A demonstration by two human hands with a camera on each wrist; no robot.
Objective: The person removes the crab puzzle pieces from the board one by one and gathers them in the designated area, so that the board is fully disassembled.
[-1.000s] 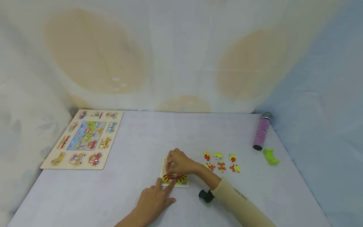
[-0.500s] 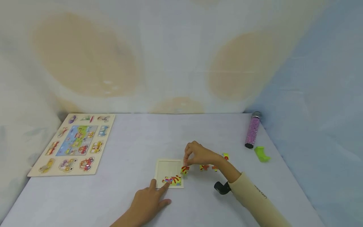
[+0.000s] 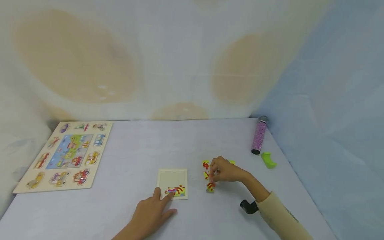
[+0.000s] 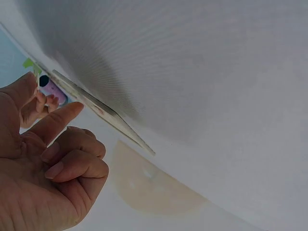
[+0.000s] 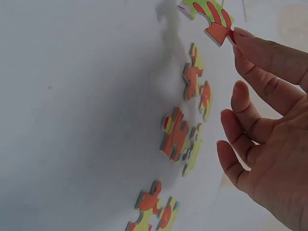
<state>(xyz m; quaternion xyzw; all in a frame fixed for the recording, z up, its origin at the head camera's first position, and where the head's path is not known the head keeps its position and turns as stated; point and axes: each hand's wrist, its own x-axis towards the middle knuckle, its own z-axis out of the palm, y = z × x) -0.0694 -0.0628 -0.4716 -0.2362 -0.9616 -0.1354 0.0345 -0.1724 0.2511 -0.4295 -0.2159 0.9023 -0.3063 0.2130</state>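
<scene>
Between thumb and index fingertip my right hand (image 3: 225, 170) pinches a jigsaw piece (image 5: 211, 14) with red stripes on yellow-green. In the head view that piece (image 3: 211, 187) is right of a small pale puzzle tray (image 3: 172, 176), just below several loose jigsaw pieces (image 5: 175, 134) that the hand partly covers. Joined pieces (image 3: 179, 191) fill the tray's lower right; its upper part is bare. My left hand (image 3: 150, 213) touches the tray's lower left, one fingertip at the edge and another on the joined pieces. In the left wrist view, the tray (image 4: 103, 110) shows edge-on beside the extended index finger.
A large wooden vehicle puzzle board (image 3: 99, 160) lies at the far left. At the right are a purple glittery microphone (image 3: 259, 136) and a green curved object (image 3: 268, 160). A black bent object (image 3: 248, 207) sits beside the right sleeve.
My right hand has lifted the striped piece out of the tray's lower left and carried it right to the loose pieces. The left hand stays at the tray. The head view has turned slightly right.
</scene>
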